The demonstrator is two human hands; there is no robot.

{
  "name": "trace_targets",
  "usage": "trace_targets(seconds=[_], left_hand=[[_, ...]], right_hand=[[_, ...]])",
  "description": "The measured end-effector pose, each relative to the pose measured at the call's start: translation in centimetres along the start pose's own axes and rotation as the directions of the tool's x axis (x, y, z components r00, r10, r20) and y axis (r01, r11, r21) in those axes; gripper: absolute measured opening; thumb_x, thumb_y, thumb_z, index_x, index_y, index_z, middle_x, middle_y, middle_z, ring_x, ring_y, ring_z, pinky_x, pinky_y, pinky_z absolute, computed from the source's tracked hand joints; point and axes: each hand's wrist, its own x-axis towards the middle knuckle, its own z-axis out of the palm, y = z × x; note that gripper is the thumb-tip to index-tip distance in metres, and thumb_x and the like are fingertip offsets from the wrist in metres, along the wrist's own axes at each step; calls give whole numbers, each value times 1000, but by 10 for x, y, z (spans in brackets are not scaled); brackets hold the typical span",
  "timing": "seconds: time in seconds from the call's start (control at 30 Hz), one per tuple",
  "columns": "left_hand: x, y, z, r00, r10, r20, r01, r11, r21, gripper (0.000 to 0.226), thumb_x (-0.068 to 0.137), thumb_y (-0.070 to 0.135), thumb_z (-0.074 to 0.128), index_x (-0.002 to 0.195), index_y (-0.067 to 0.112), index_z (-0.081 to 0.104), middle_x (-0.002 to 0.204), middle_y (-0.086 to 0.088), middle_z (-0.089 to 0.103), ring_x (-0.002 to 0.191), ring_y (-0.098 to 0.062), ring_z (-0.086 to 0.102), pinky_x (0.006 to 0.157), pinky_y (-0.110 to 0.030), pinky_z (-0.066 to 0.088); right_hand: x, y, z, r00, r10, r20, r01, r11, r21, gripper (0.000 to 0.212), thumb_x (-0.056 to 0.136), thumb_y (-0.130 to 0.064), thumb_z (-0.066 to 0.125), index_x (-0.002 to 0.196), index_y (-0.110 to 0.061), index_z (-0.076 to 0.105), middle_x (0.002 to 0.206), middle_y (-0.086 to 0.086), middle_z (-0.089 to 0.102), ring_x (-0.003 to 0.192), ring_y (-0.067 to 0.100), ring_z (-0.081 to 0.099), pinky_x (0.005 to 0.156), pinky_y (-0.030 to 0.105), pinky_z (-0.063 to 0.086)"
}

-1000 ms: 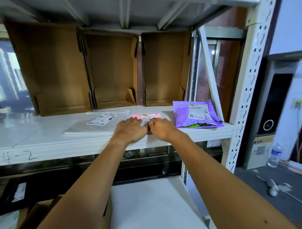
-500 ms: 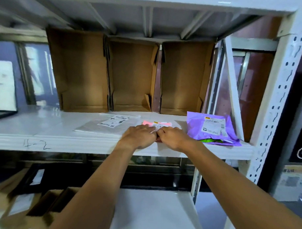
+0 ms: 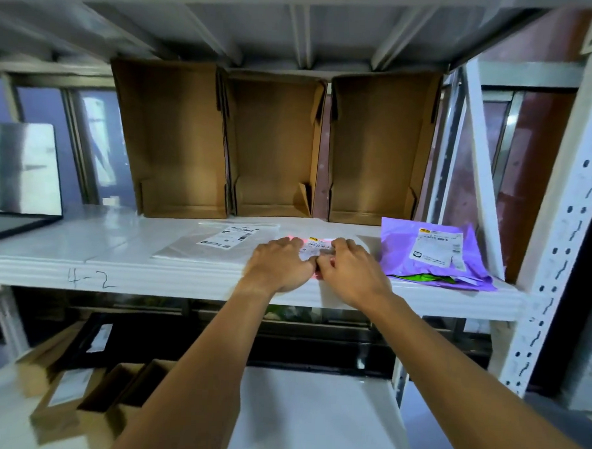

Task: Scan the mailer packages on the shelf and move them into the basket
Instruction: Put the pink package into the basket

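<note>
A small pink mailer [image 3: 315, 247] with a white label lies near the front edge of the white shelf [image 3: 152, 276]. My left hand [image 3: 280, 264] and my right hand [image 3: 348, 271] both rest on it, fingers curled, thumbs meeting at its near edge; most of the mailer is hidden under them. A flat clear mailer [image 3: 216, 243] with a label lies just left of my hands. At the right end of the shelf sits a purple mailer [image 3: 431, 252] over a green one [image 3: 427, 278]. No basket or scanner is in view.
Three open cardboard boxes [image 3: 277, 146] stand on end along the back of the shelf. A white perforated upright [image 3: 563, 227] bounds the right side. Below, a lower white shelf [image 3: 314, 419] holds cardboard boxes [image 3: 80, 395] at the left. The shelf edge reads "4-2".
My view has swung left and upward; the shelf now fills the frame. Both hands stay on the pink mailer in the same spot, fingers spread slightly wider.
</note>
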Motion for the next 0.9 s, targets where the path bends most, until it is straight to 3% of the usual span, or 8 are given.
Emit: trace_targets(seconds=[0.17,0.33,0.47,0.57,0.73,0.9], left_hand=[[1,-1,1,1000,-24,20,24,1000,-1,75,86,61,37,149,20,38,147,-10,51,132,-32,46,112,-46,33],[5,-4,1,999,-7,34,6,1000,29,75,87,60,33,151,22,36,153,-11,43,138,-31,39,114,-48,29],[7,-3,2,992,88,90,-93,994,60,62,98,53,26,157,33,26,168,0,9,153,-21,10,122,-49,14],[11,-6,3,980,119,162,-130,990,56,57,100,52,21,156,39,24,167,3,14,152,-20,15,121,-48,16],[9,-6,2,977,37,208,-49,997,52,60,98,57,18,157,43,15,168,-6,2,154,-28,3,123,-48,4],[5,-3,1,982,-28,187,23,999,33,70,96,59,21,159,29,15,166,-14,9,153,-32,0,122,-47,4]], right_hand=[[-1,-2,0,999,33,0,-33,999,-20,43,98,-39,36,123,-10,55,122,15,60,107,35,58,79,39,43],[3,1,2,999,23,27,-22,999,-47,40,98,-42,35,107,-14,61,111,11,64,86,25,50,71,35,37],[3,1,2,998,-17,54,20,998,-61,40,100,-43,32,122,-24,59,125,8,63,104,31,58,75,37,40],[3,1,-3,996,-1,95,6,999,-44,38,101,-41,31,126,-34,58,131,7,62,114,34,56,83,40,42],[9,-1,-6,976,-19,219,31,998,-53,37,103,-39,26,119,-32,59,137,0,57,117,32,50,83,38,37],[3,-2,-4,993,45,113,-42,999,-25,43,100,-45,32,132,-23,51,135,8,56,121,31,50,86,39,40]])
